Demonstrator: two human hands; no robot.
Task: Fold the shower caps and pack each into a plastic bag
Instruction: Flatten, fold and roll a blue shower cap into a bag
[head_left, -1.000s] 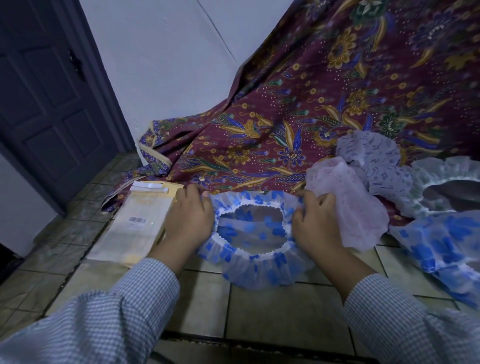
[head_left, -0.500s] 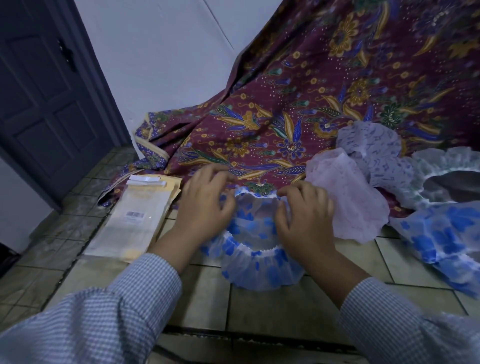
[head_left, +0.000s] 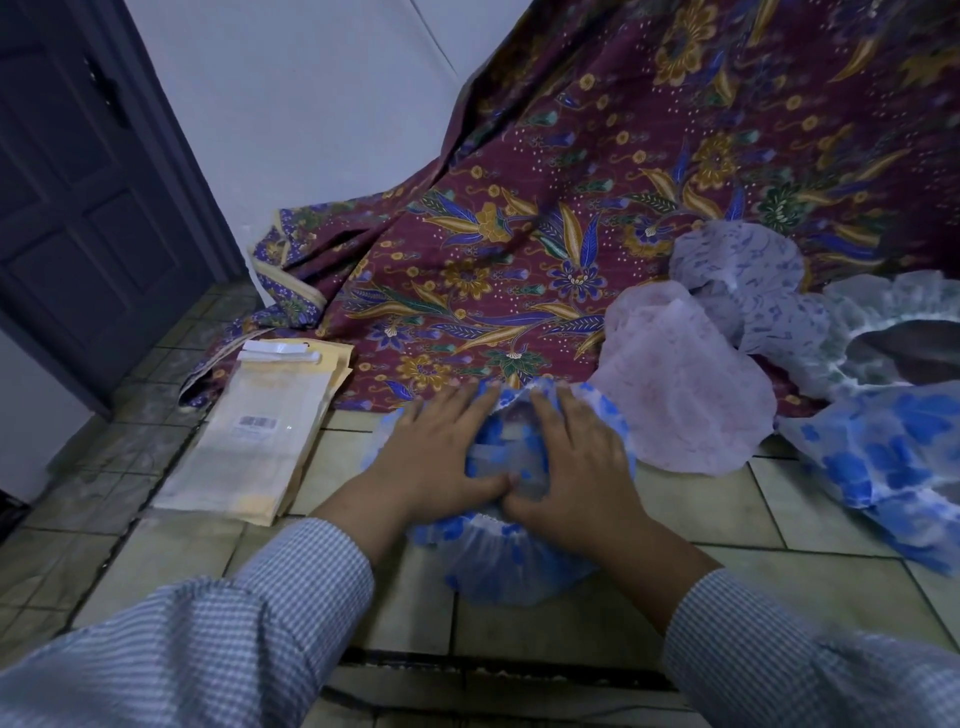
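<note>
Both hands, left hand and right hand, lie flat, fingers straight, pressing the blue shower cap on the floor. It looks thin, soft, puffy and slippery; pinch its frilly edge.

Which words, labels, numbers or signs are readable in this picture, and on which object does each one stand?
No text can be read.
Barcode sticker on the top plastic bag: the bars show, but its digits are too small and blurred to read.
Shower caps, patterned cloth and door: no lettering visible.
</note>
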